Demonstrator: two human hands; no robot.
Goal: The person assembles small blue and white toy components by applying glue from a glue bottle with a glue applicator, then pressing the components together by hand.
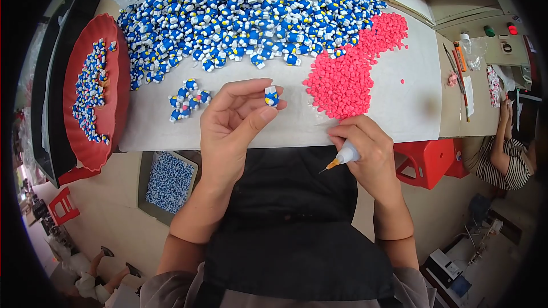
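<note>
Left hand: my left hand [231, 122] pinches one small figure [272, 96] between thumb and fingertips, held up over the table [416, 108] edge, near picture centre.
Right hand: my right hand [365, 148] is closed around a glue bottle [344, 155]; its orange nozzle points toward 8 o'clock, away from the figure and well apart from it.
Figure: blue and white with a yellow spot, rounded, tiny; which face is turned up I cannot tell.
Figure location: at 10 o'clock from the right hand, just above the table's near edge.
Pink pile: pink bits [354, 71] lie on the white sheet at 12 o'clock from the right hand, close by.
Blue pile: a large heap of figures [251, 11] sits across the far table; a small cluster [187, 100] lies at 9 o'clock from the held figure.
Tray: a red tray [117, 97] with more figures sits at the far left.
Technique, my judgement: keep the pinch low on the figure so the glue spot stays bare; bring the nozzle tip in steadily, use one small drop, and brace the right wrist on the table edge.
</note>
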